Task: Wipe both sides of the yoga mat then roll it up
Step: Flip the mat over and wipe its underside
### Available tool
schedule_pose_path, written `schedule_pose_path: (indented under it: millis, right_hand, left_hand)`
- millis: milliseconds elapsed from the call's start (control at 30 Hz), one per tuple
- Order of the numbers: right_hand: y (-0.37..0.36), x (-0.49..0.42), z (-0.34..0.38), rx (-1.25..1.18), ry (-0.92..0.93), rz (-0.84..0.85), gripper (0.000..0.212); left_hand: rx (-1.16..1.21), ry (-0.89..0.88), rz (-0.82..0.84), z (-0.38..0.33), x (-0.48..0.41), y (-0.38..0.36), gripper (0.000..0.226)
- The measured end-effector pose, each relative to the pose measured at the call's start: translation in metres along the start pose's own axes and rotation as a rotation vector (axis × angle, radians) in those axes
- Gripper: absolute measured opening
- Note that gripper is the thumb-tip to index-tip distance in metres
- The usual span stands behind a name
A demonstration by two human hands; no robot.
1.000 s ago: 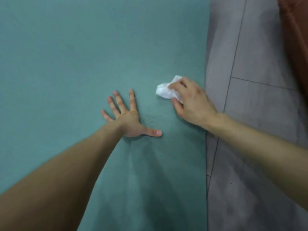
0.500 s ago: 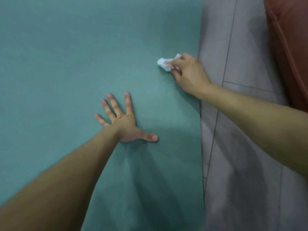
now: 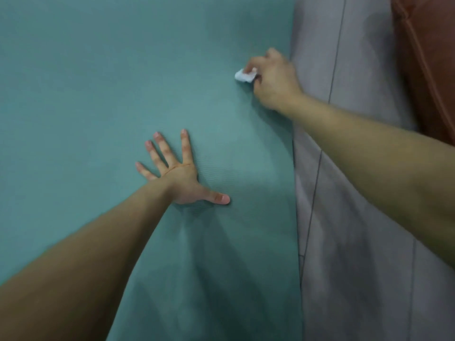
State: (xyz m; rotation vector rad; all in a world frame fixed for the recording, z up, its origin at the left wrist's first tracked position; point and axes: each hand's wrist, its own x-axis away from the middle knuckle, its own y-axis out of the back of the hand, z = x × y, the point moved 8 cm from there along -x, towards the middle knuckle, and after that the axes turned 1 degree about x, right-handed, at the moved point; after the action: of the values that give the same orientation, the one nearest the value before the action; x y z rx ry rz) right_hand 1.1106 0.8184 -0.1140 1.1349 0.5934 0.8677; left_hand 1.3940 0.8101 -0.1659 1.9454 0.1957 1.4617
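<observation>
A teal yoga mat [image 3: 98, 94] lies flat on the floor and fills the left two thirds of the view. My left hand [image 3: 177, 172] presses flat on it near the middle, fingers spread and thumb out to the right. My right hand [image 3: 273, 77] is farther away, close to the mat's right edge, and grips a crumpled white tissue [image 3: 244, 75] against the mat surface. Most of the tissue is hidden under the fingers.
Grey floor tiles [image 3: 357, 217] run along the mat's right edge. A reddish-brown cushioned piece of furniture [image 3: 428, 57] stands at the upper right, close beside the tiles.
My right hand has slid the tissue away from me along the mat's right edge. The left hand has stayed planted in place.
</observation>
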Motion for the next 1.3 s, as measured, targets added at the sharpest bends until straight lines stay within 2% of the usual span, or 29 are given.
schedule_pose_path:
  millis: [67, 133, 200, 300, 433, 500, 567, 633, 700, 767, 867, 967, 1033, 1133, 1200, 1300]
  right_hand:
    - [-0.003, 0.078, 0.01, -0.096, 0.086, 0.012, 0.027]
    - [-0.012, 0.169, 0.025, -0.217, 0.219, 0.121, 0.022]
    - [-0.014, 0.218, 0.031, -0.274, 0.343, 0.165, 0.014]
    - [-0.007, 0.147, 0.013, -0.152, 0.32, -0.002, 0.014]
    - [0.011, -0.016, -0.032, -0.061, -0.014, -0.162, 0.025]
    - [0.009, -0.032, -0.041, -0.066, -0.116, -0.156, 0.024]
    - [0.002, 0.014, -0.031, -0.097, -0.093, -0.154, 0.017]
    - [-0.002, 0.1, -0.015, -0.2, -0.02, -0.132, 0.009]
    - [-0.01, 0.195, 0.004, -0.291, 0.069, -0.006, 0.005]
    - [-0.009, 0.247, 0.017, -0.314, 0.177, 0.068, 0.009]
    - [-0.001, 0.173, 0.002, -0.196, 0.194, -0.023, 0.01]
    - [0.011, 0.038, -0.035, -0.069, 0.036, -0.17, 0.013]
    - [0.014, -0.012, -0.052, -0.041, -0.083, -0.197, 0.018]
    - [0.004, 0.027, -0.027, -0.094, -0.074, -0.176, 0.013]
    - [-0.009, 0.102, 0.003, -0.209, 0.051, -0.091, 0.008]
    - [-0.027, 0.209, 0.044, -0.357, 0.312, 0.139, 0.013]
  left_hand:
    - [-0.009, -0.005, -0.002, -0.001, -0.001, -0.001, 0.186]
    - [-0.011, 0.004, 0.0, 0.0, -0.001, -0.001, 0.186]
    - [-0.013, 0.001, 0.0, -0.001, -0.001, -0.002, 0.186]
    - [-0.002, -0.007, 0.0, -0.002, -0.001, -0.001, 0.186]
    - [0.008, -0.006, 0.012, -0.001, 0.001, -0.002, 0.185]
    - [0.01, -0.005, 0.007, -0.002, 0.002, 0.001, 0.185]
    - [0.017, -0.008, 0.004, -0.002, 0.002, 0.001, 0.185]
    - [0.011, -0.016, 0.001, -0.002, 0.0, -0.001, 0.185]
    - [0.009, -0.007, 0.001, -0.002, 0.0, -0.001, 0.185]
    - [0.008, -0.003, 0.004, -0.001, 0.001, -0.001, 0.185]
    - [0.017, -0.02, 0.009, -0.002, 0.0, -0.001, 0.184]
    - [0.014, -0.01, 0.013, -0.001, 0.001, 0.001, 0.184]
    - [-0.001, 0.0, 0.021, 0.0, 0.001, 0.0, 0.184]
    - [0.014, -0.005, 0.021, -0.001, -0.002, -0.001, 0.184]
    - [0.006, -0.013, 0.006, 0.0, -0.003, -0.001, 0.185]
    - [-0.025, -0.005, 0.011, 0.001, -0.004, 0.0, 0.184]
